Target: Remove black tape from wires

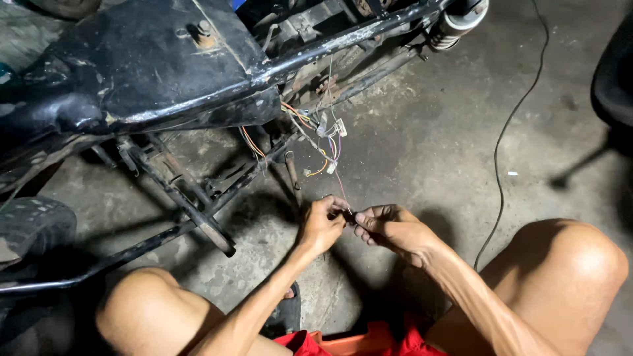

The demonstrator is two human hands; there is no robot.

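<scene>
My left hand (322,224) and my right hand (389,227) meet low in the middle of the view, fingertips pinched together on the end of a thin pink wire (339,181). That wire runs up to a loose bundle of coloured wires with small white connectors (326,135) hanging from a stripped black motorcycle frame (165,72). What lies between the fingertips is too small to make out.
A black frame tube (191,214) juts toward my left knee. A spring shock absorber (455,23) sits at the top right. A black cable (504,138) trails across the concrete floor (428,132). A dark chair base (610,86) stands at the right edge.
</scene>
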